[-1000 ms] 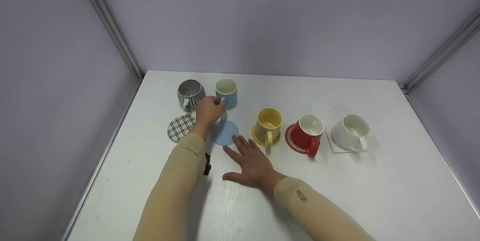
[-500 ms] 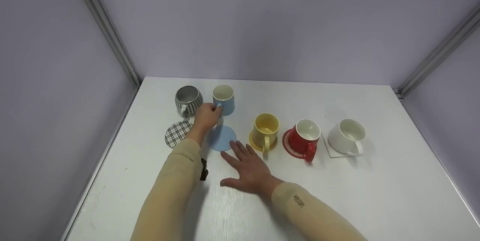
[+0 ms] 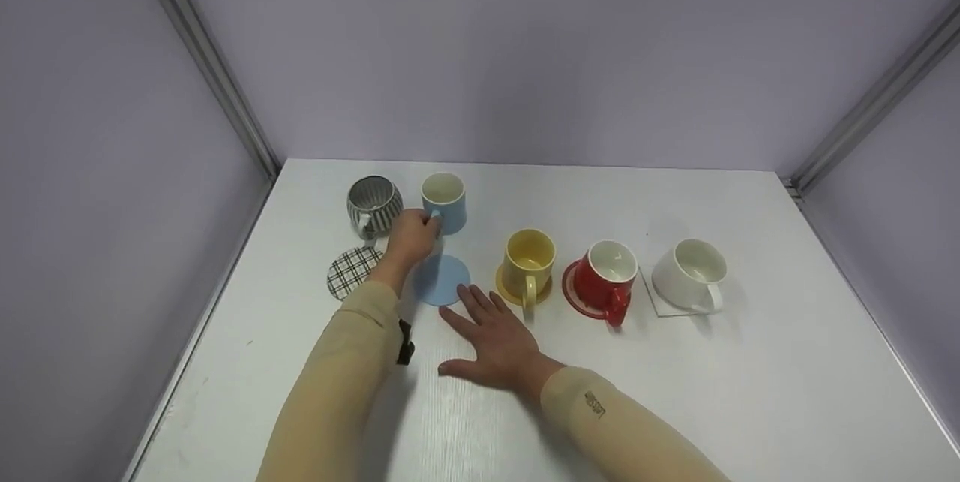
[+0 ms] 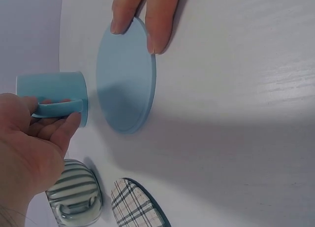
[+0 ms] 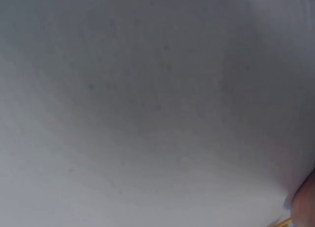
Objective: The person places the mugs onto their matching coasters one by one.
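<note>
My left hand [image 3: 412,236] grips the handle of a light blue mug [image 3: 448,213], which stands upright at the back of the table. In the left wrist view the thumb and fingers close around the mug's handle [image 4: 60,109]. Just in front of that mug lies a round blue coaster [image 3: 442,281]. My right hand [image 3: 501,343] is spread on the table with straight fingers, its fingertips [image 4: 156,44] right at the coaster's edge. A grey striped mug [image 3: 375,206] stands left of the blue one, behind a round checked coaster [image 3: 351,273] partly covered by my left arm.
To the right, a yellow mug [image 3: 525,264] stands on a yellow coaster [image 3: 546,291] and a red mug [image 3: 600,283] on a red coaster [image 3: 571,294]. Farther right, a white mug [image 3: 682,279] sits on a square white coaster [image 3: 671,311]. Walls enclose the table's back and sides.
The head view has tilted up a little, so the whole scene sits lower in it. Both hands and the mugs keep their places on the table.
</note>
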Tool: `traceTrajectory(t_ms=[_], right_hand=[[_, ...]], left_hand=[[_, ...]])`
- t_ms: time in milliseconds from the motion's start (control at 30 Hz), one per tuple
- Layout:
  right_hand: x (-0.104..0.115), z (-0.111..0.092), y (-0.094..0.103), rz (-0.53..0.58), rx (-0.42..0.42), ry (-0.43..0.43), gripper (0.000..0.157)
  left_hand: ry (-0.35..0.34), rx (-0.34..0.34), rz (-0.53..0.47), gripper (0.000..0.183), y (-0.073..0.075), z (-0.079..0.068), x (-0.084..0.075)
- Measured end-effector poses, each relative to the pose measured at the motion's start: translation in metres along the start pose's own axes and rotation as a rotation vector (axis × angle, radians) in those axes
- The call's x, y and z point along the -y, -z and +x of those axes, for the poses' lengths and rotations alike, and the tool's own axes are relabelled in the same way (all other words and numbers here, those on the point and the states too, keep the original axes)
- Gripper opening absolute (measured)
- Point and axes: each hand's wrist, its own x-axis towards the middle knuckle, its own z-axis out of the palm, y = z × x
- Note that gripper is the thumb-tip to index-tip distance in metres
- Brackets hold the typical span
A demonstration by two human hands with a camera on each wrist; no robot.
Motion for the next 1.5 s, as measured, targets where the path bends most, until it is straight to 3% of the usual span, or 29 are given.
traceTrajectory(t_ms=[400, 700, 1067, 1500], right_hand=[[-0.001, 0.003, -0.004, -0.008, -0.052, 0.018, 0.094], [0.001, 0.005, -0.004, 0.008, -0.062, 0.026, 0.094], [0.005, 0.008, -0.006, -0.016, -0.047, 0.023, 0.095], [0.003, 0.013, -0.008, -0.015, -0.048, 0.031, 0.094]], left_hand=[[-0.071, -0.059, 0.018, 0.037, -0.001, -0.002, 0.003], [-0.062, -0.050, 0.033, 0.032, 0.000, -0.005, -0.001], [-0.105, -0.066, 0.053, 0.037, 0.004, -0.009, -0.003], [-0.075, -0.080, 0.021, 0.038, 0.011, -0.024, -0.005]])
